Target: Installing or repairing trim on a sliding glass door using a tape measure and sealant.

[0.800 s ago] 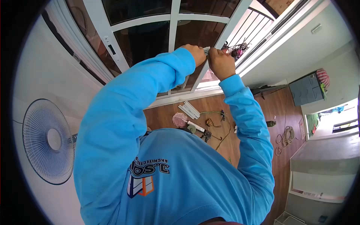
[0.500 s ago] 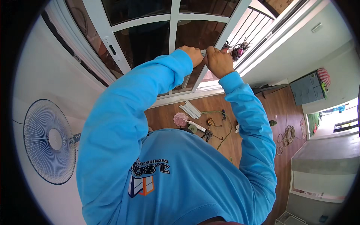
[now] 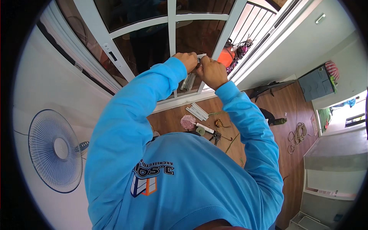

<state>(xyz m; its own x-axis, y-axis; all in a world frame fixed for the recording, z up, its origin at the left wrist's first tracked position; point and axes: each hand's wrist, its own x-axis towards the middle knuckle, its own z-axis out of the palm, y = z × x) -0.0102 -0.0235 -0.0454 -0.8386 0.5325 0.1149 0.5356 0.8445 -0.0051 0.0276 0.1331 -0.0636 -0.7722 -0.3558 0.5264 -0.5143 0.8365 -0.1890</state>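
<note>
glossy door glass (image 3: pixel 197 36); matt sleeves (image 3: pixel 119 111)

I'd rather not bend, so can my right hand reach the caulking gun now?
Probably not: your right hand is up by the glazed door, on a small pale piece, while the caulking gun lies on the floor.

Ok so the blue shirt (image 3: pixel 203 172) has 2 lines of black lettering (image 3: pixel 153 170), upside down, with an orange-and-navy logo (image 3: pixel 143 187) just beside. Pale strip (image 3: pixel 320 191) well right of the shirt: print's too tiny to read.
</note>
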